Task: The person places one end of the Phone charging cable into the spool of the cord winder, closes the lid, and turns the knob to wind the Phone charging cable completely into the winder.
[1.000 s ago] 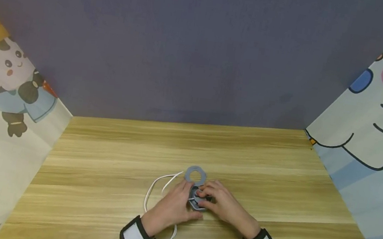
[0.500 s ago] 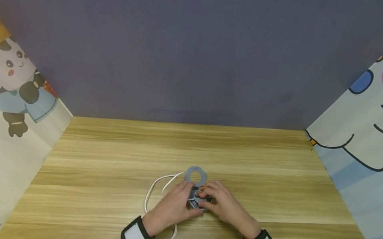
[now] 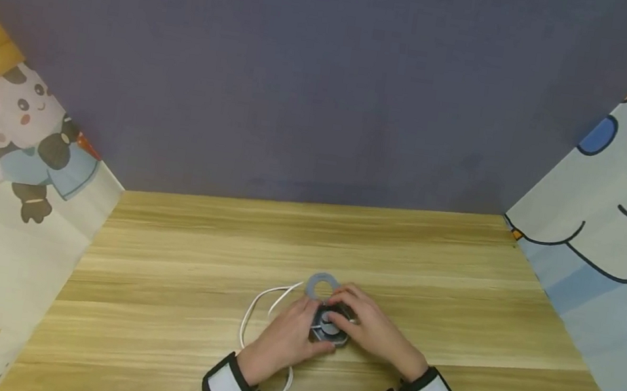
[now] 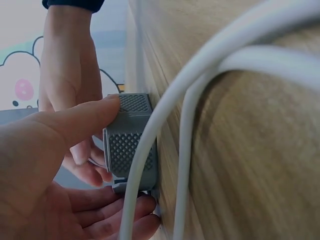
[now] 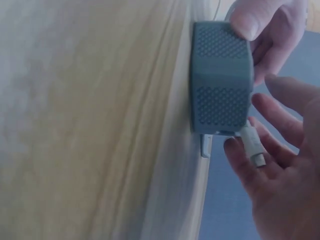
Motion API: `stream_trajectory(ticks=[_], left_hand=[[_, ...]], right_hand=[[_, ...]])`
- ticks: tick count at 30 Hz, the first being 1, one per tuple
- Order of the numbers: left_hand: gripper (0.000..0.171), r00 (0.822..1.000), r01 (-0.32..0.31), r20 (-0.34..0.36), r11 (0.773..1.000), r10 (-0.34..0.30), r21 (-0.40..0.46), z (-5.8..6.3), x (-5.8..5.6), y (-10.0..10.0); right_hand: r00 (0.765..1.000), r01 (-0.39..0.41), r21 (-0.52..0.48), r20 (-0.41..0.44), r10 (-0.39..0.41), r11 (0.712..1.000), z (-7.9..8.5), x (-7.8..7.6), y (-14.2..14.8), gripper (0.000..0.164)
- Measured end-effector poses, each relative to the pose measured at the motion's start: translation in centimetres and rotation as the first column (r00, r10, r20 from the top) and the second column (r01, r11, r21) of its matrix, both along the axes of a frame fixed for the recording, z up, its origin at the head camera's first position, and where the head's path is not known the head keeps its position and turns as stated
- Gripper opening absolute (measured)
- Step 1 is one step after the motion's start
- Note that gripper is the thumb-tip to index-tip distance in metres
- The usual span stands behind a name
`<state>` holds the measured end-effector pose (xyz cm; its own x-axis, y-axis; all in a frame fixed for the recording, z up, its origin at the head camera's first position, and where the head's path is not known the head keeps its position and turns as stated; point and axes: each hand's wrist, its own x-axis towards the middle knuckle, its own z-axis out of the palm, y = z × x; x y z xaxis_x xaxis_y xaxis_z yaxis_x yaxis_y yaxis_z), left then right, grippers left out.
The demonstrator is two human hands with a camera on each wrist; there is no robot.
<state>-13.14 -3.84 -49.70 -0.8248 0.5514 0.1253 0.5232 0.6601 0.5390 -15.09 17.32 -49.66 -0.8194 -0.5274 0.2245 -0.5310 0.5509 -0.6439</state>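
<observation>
A small grey many-sided case [image 3: 329, 331] with studded sides [image 5: 222, 75] rests on the table, its dark top facing up around a lighter round centre. My left hand [image 3: 287, 337] grips it from the left, thumb [image 4: 100, 112] on the near side and fingers around the far side. Over the top, my right hand [image 3: 373, 330] lays its thumb at the round centre and reaches its fingers to the far right edge. A short white cable connector [image 5: 252, 144] sticks out beside the right fingertips, which look relaxed. A flat grey ring [image 3: 313, 286] adjoins the case's far side, partly covered by fingers.
A white cable [image 3: 244, 322] loops on the wooden table [image 3: 181, 251] left of the case and passes near my left wrist. Cartoon-printed panels stand on both sides, with a dark grey panel [image 3: 327, 91] behind.
My right fingers have spread away from the case's centre toward its far edge, while the thumb stays over the middle. More of the case top shows. The left hand keeps its grip.
</observation>
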Motion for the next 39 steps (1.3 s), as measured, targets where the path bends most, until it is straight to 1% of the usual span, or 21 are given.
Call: stream_trajectory(ticks=[3, 7, 11, 16, 22, 27, 34, 39], left_hand=[[0.089, 1.0, -0.004, 0.016, 1.0, 0.005, -0.011, 0.1, 0.0, 0.1], [0.091, 0.999, -0.014, 0.048, 1.0, 0.015, -0.025, 0.2, 0.1, 0.1], [0.094, 0.999, -0.01, 0.047, 1.0, 0.011, -0.019, 0.3, 0.2, 0.1], [0.093, 0.999, -0.007, 0.045, 1.0, 0.008, -0.018, 0.2, 0.3, 0.1], [0.09, 0.999, -0.021, 0.042, 0.999, 0.022, -0.034, 0.0, 0.3, 0.2], [0.088, 0.999, -0.026, 0.038, 0.999, 0.028, -0.04, 0.1, 0.4, 0.2], [0.083, 0.999, -0.033, 0.036, 0.999, 0.034, -0.038, 0.2, 0.3, 0.1], [0.084, 0.999, -0.037, 0.032, 0.998, 0.039, -0.044, 0.2, 0.3, 0.2]], right_hand=[[1.0, -0.001, 0.011, -0.011, 0.001, 1.0, -0.1, -0.5, -0.1, 0.026], [1.0, 0.013, 0.052, 0.022, -0.014, 0.999, 0.0, -1.2, -0.3, 0.037], [0.997, 0.042, 0.096, 0.066, -0.048, 0.994, -0.3, -2.0, -0.7, 0.046], [0.994, 0.052, 0.132, 0.091, -0.065, 0.99, -0.6, -2.9, -1.1, 0.051], [0.995, 0.056, 0.174, 0.069, -0.069, 0.983, -0.9, -3.7, -1.5, 0.051], [0.996, 0.062, 0.234, 0.051, -0.076, 0.97, -0.7, -4.4, -1.8, 0.05], [0.993, 0.066, 0.208, 0.08, -0.084, 0.976, -0.2, -4.9, -1.8, 0.038], [0.99, 0.073, 0.193, 0.101, -0.094, 0.979, 0.1, -5.2, -1.9, 0.033]])
